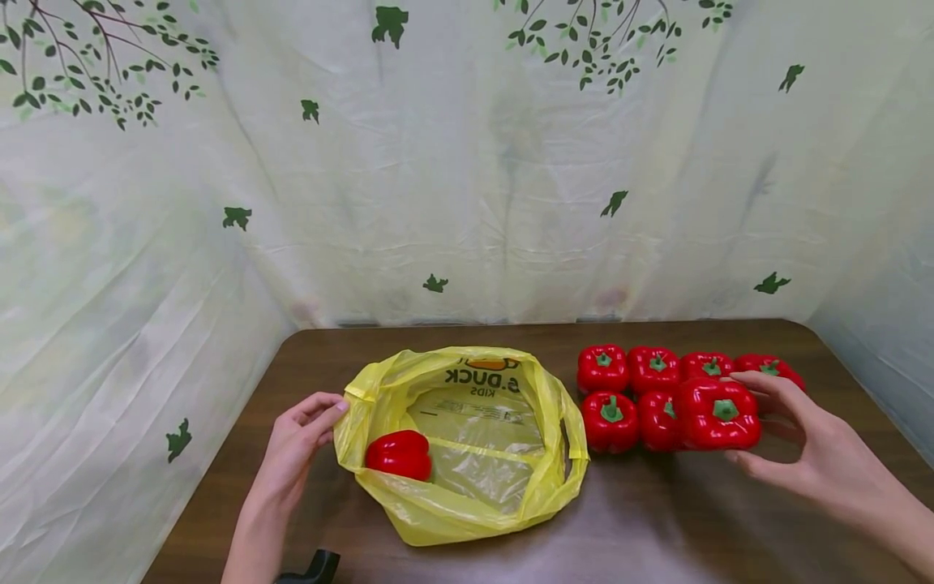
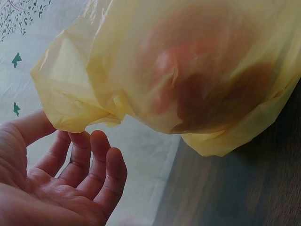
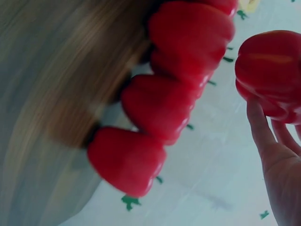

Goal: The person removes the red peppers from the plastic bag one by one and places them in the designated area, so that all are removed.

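A yellow plastic bag (image 1: 467,527) lies with its mouth spread wide, and one red bell pepper (image 1: 400,456) shows inside at its left. My left hand (image 1: 302,438) pinches the bag's left rim between thumb and fingers; in the left wrist view the bag (image 2: 75,89) hangs from those fingertips, a blurred red shape behind its film. My right hand (image 1: 810,442) holds a red bell pepper (image 1: 718,414) with a green stem, raised in front of the others. The right wrist view shows this pepper (image 3: 270,70) lifted apart from the row of peppers (image 3: 160,108).
Several red peppers (image 1: 611,422) stand in two rows right of the bag, close to its right handle. A black object (image 1: 314,568) lies at the front edge. Behind the brown table (image 1: 306,357) hangs a pale curtain (image 1: 467,203) with leaf prints.
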Demonstrator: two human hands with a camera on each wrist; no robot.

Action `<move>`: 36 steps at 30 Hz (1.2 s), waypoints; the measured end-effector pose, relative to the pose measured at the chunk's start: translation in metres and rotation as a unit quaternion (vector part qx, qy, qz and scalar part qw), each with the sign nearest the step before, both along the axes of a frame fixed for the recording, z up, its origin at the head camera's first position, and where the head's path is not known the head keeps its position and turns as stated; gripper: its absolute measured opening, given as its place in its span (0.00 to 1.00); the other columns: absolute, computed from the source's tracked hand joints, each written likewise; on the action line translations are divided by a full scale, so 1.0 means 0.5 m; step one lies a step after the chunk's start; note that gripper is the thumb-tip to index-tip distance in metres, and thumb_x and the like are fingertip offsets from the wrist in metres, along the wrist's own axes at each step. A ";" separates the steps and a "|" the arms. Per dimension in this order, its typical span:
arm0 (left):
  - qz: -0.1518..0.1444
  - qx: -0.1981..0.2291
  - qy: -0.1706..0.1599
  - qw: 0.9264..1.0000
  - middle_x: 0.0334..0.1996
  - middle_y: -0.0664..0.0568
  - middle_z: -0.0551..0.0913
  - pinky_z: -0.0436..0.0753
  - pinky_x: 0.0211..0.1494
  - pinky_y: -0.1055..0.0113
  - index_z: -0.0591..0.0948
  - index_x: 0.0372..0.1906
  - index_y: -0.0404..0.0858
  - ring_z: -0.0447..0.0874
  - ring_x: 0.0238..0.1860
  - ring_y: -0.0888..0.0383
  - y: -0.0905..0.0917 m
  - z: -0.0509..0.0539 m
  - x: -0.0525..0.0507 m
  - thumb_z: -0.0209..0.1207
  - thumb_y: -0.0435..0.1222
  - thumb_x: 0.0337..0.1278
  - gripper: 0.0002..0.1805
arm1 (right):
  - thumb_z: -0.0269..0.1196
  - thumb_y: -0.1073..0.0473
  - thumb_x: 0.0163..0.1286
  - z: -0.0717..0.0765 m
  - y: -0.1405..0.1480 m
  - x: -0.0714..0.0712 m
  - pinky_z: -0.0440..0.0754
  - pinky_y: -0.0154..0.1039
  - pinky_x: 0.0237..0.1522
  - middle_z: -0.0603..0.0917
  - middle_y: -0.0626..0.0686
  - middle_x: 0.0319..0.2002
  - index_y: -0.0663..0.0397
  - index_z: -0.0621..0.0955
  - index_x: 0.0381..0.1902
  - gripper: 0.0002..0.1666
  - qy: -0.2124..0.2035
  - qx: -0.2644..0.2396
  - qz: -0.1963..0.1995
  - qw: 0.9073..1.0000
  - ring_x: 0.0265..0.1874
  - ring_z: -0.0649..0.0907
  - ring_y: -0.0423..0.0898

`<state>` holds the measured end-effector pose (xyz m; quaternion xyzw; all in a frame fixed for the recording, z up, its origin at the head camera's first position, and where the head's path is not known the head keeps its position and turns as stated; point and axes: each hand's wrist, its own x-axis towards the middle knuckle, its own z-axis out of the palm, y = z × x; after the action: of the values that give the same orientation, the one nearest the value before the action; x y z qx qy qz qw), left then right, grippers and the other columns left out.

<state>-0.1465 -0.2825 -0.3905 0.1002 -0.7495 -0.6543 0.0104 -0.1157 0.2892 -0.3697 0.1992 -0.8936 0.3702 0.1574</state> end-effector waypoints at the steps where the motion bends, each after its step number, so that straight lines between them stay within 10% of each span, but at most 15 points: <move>1: 0.000 -0.003 0.002 1.000 0.40 0.52 0.83 0.81 0.47 0.65 0.81 0.46 0.35 0.81 0.40 0.56 0.000 0.000 0.000 0.64 0.46 0.62 0.19 | 0.81 0.71 0.40 -0.001 0.006 0.001 0.76 0.19 0.41 0.73 0.41 0.57 0.48 0.71 0.66 0.54 -0.006 -0.001 -0.003 1.000 0.43 0.80 0.26; 9: -0.002 0.008 0.009 1.000 0.39 0.52 0.83 0.81 0.45 0.65 0.81 0.46 0.34 0.81 0.38 0.58 -0.002 0.000 -0.002 0.65 0.45 0.62 0.18 | 0.82 0.63 0.41 -0.019 0.052 -0.003 0.74 0.16 0.38 0.69 0.35 0.57 0.50 0.69 0.67 0.54 -0.033 0.022 -0.020 0.999 0.47 0.72 0.18; 18: -0.001 0.008 0.003 1.000 0.39 0.52 0.84 0.81 0.45 0.66 0.81 0.46 0.35 0.81 0.39 0.58 0.000 0.003 0.000 0.65 0.45 0.62 0.17 | 0.81 0.62 0.44 -0.041 0.086 -0.010 0.73 0.16 0.33 0.73 0.65 0.56 0.62 0.69 0.64 0.51 -0.068 0.037 -0.057 0.995 0.41 0.72 0.19; 25: 0.002 0.016 0.000 1.000 0.38 0.53 0.83 0.81 0.43 0.68 0.81 0.46 0.35 0.81 0.38 0.59 0.002 0.003 0.001 0.65 0.43 0.63 0.15 | 0.81 0.64 0.44 -0.076 0.107 -0.014 0.74 0.17 0.33 0.68 0.34 0.54 0.62 0.71 0.63 0.48 -0.051 0.030 -0.059 0.996 0.41 0.71 0.17; 32: 0.000 0.007 0.000 1.000 0.38 0.54 0.83 0.81 0.44 0.66 0.81 0.46 0.35 0.81 0.39 0.58 0.005 0.004 0.002 0.64 0.43 0.63 0.16 | 0.79 0.62 0.49 -0.108 0.113 -0.016 0.79 0.23 0.30 0.69 0.34 0.56 0.59 0.69 0.66 0.49 -0.079 0.023 -0.060 0.995 0.39 0.74 0.19; 36: 0.003 0.004 -0.001 1.000 0.38 0.54 0.83 0.81 0.44 0.66 0.82 0.46 0.36 0.81 0.39 0.58 0.006 0.006 0.003 0.64 0.43 0.63 0.16 | 0.79 0.60 0.50 -0.117 0.108 -0.021 0.81 0.28 0.27 0.73 0.55 0.58 0.60 0.67 0.67 0.49 -0.102 0.027 -0.066 0.992 0.39 0.72 0.17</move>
<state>-0.1449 -0.2793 -0.3876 0.1032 -0.7466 -0.6572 0.0113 -0.1261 0.3434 -0.4284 0.1052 -0.9259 0.3529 0.0842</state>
